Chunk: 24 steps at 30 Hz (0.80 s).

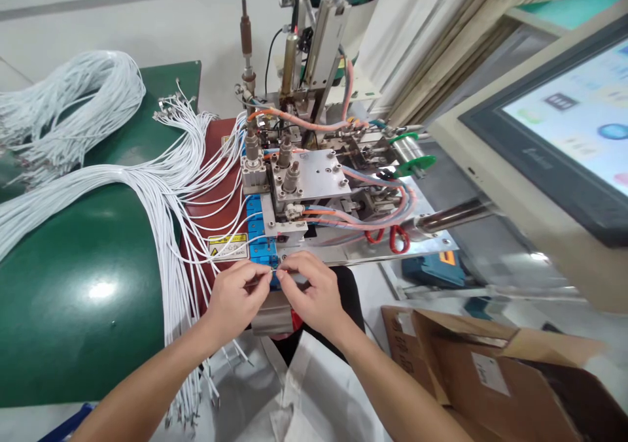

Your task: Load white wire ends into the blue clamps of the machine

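**Fine wire end in a two-handed pinch, near end of the blue blocks**

From my remote seat: both hands meet at the near end of the row of blue fixture blocks (262, 251), left of the cardboard box (485, 370). Left hand (239, 293): thumb and index finger pinched on a fine wire end (275, 271). Right hand (314, 293): same kind of pinch, from the right, fingertips just beside the left ones. Fingers hide most of the wire; I cannot trace it back to one cable.

Handling, my judgement: almost weightless. The white cables (169, 259) to the left drape in smooth curves over the green table (73, 311), so I expect soft, slightly springy, fairly slick jackets. The bare tip is the fragile part; a hard twist could bend or fray it. I'd grip just behind the tip with the left, steady it lightly with the right, and avoid tugging against the sheaf.
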Tool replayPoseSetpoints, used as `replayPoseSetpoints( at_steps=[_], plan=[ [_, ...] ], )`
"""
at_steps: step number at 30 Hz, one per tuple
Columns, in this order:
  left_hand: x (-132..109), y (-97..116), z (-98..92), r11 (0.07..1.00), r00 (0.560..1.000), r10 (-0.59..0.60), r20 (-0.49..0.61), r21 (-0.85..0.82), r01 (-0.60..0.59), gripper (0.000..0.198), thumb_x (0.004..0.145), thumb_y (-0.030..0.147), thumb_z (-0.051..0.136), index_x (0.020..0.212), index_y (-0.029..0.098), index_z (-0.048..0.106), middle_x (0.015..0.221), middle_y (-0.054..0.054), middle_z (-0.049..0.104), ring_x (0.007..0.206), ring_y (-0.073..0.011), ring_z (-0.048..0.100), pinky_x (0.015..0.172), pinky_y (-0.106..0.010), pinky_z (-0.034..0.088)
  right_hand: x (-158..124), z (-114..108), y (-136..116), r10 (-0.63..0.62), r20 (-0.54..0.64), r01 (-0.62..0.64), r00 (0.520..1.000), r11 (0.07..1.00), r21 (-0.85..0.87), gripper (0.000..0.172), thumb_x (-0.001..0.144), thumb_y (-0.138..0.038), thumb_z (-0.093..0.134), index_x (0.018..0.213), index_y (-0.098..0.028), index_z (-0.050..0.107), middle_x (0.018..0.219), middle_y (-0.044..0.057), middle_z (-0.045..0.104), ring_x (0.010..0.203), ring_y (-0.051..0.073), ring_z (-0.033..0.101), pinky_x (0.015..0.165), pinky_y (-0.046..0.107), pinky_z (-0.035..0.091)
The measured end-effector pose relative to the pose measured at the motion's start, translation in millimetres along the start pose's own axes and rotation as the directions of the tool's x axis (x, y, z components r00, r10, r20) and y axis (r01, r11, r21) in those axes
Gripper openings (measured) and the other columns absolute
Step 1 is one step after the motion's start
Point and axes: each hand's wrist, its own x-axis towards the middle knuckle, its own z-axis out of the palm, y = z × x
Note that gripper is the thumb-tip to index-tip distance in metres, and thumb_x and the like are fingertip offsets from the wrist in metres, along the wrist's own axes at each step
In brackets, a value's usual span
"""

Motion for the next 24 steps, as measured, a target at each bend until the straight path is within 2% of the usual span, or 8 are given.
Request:
replayPoseSetpoints(
  at_steps=[2,3,6,8,10,15,21,24],
  plan=[
    [1.5,-1.1,-1.7,0.997,0.999,0.046,0.007,0.065,-0.047,0.012,0.081,0.019,0.052,0.085,0.019,0.064,0.074,-0.001,0.064,0.066,-0.0119,0.058,0.065,-0.024,0.046,-1.0,-1.0,2.8,-0.041,-0.001,0.041,0.999,0.998,-0.049,0.010,0.074,-0.016,0.053,0.065,-0.018,0.057,0.066,0.003,0.060,0.066,0.016,0.055,0.066,0.029,0.044],
    [2.6,-2.0,-3.3,0.990,0.997,0.076,0.016,0.115,-0.078,0.014,0.081,0.020,0.053,0.090,0.020,0.063,0.077,-0.001,0.065,0.071,-0.0135,0.059,0.070,-0.027,0.046,-1.1,-1.2,4.9,-0.016,-0.003,0.016,1.000,0.998,-0.056,0.011,0.075,-0.017,0.053,0.064,-0.018,0.056,0.065,0.003,0.059,0.064,0.015,0.054,0.064,0.028,0.043],
    [5.7,-6.6,-9.8,0.961,0.988,0.132,0.076,0.236,-0.146,0.019,0.082,0.019,0.050,0.099,0.019,0.058,0.089,-0.004,0.063,0.085,-0.0175,0.057,0.080,-0.034,0.044,-0.9,-0.5,14.1,0.176,-0.011,-0.176,0.984,0.984,-0.028,0.014,0.076,-0.021,0.051,0.063,-0.018,0.053,0.061,0.001,0.055,0.058,0.013,0.051,0.057,0.025,0.041],
    [6.7,-11.6,-13.3,0.957,0.984,0.126,0.125,0.244,-0.153,0.016,0.084,0.016,0.045,0.094,0.018,0.057,0.091,-0.005,0.060,0.087,-0.0172,0.056,0.080,-0.033,0.044,-0.9,0.9,21.0,0.303,0.027,-0.303,0.953,0.953,0.003,0.014,0.076,-0.024,0.050,0.064,-0.018,0.053,0.060,-0.001,0.054,0.055,0.012,0.050,0.055,0.023,0.040],
    [6.7,-17.6,-14.6,0.959,0.981,0.116,0.156,0.240,-0.151,0.017,0.085,0.013,0.042,0.090,0.018,0.057,0.090,-0.005,0.058,0.086,-0.0162,0.055,0.079,-0.032,0.045,-1.2,2.4,26.5,0.374,0.086,-0.375,0.924,0.927,0.002,0.014,0.076,-0.026,0.050,0.065,-0.018,0.054,0.059,-0.002,0.054,0.053,0.012,0.049,0.054,0.023,0.039],
    [6.6,-25.8,-12.1,0.955,0.982,0.098,0.161,0.264,-0.139,0.021,0.083,0.007,0.040,0.089,0.018,0.057,0.086,-0.004,0.057,0.081,-0.0160,0.055,0.075,-0.031,0.046,0.2,4.3,31.2,0.424,0.133,-0.421,0.896,0.906,-0.047,0.015,0.075,-0.027,0.050,0.063,-0.018,0.054,0.056,-0.002,0.053,0.052,0.012,0.046,0.053,0.023,0.037],
    [9.6,-22.1,-11.5,0.948,0.985,0.077,0.154,0.293,-0.120,0.020,0.082,0.007,0.040,0.087,0.017,0.057,0.084,-0.004,0.057,0.079,-0.0163,0.056,0.073,-0.032,0.047,3.4,7.3,40.3,0.466,0.226,-0.493,0.856,0.866,0.080,0.019,0.074,-0.029,0.050,0.058,-0.020,0.047,0.044,-0.006,0.043,0.044,0.011,0.041,0.045,0.022,0.032],
    [10.7,-24.4,-11.3,0.952,0.983,0.079,0.163,0.281,-0.123,0.020,0.082,0.007,0.041,0.087,0.017,0.058,0.084,-0.004,0.059,0.079,-0.0163,0.057,0.074,-0.032,0.047,5.0,5.0,42.8,0.450,0.285,-0.493,0.846,0.864,0.100,0.017,0.075,-0.029,0.048,0.061,-0.020,0.045,0.048,-0.006,0.044,0.046,0.011,0.042,0.047,0.022,0.033]
  ],
)
